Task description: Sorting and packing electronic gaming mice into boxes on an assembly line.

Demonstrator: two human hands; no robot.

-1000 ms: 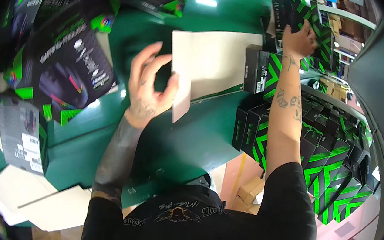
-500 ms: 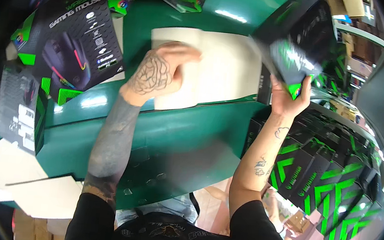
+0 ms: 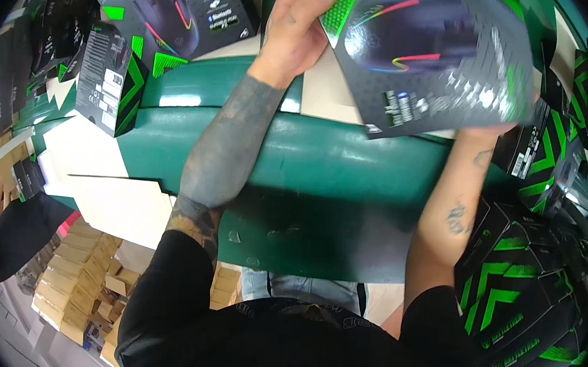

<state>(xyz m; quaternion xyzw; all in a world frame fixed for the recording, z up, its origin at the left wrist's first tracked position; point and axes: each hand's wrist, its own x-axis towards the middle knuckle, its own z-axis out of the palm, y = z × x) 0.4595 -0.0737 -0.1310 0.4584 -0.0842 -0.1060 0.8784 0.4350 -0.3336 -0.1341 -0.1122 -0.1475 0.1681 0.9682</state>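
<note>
A black gaming-mouse box [image 3: 423, 46] with green corners and a printed mouse is held between both my hands, tilted, front face up. My left hand [image 3: 295, 40] grips its left end, thumb over the green corner. At the lower right edge my right hand [image 3: 489, 129] holds it from beneath, most of the fingers hidden behind the box. Below the box lies a cream cardboard sheet [image 3: 328, 94], partly covered, on the green table [image 3: 339, 160].
Another mouse box [image 3: 183, 14] and a smaller-looking upright box [image 3: 104, 81] stand to the left. Cream sheets [image 3: 119, 208] lie at the near left. Black-and-green boxes [image 3: 525, 301] are stacked on the right. Brown cartons [image 3: 74, 268] and another person [image 3: 23, 234] are at lower left.
The mouse box has come from the right to over the sheet, its printed face now showing. My left hand has left the sheet and taken hold of the box. The view has shifted.
</note>
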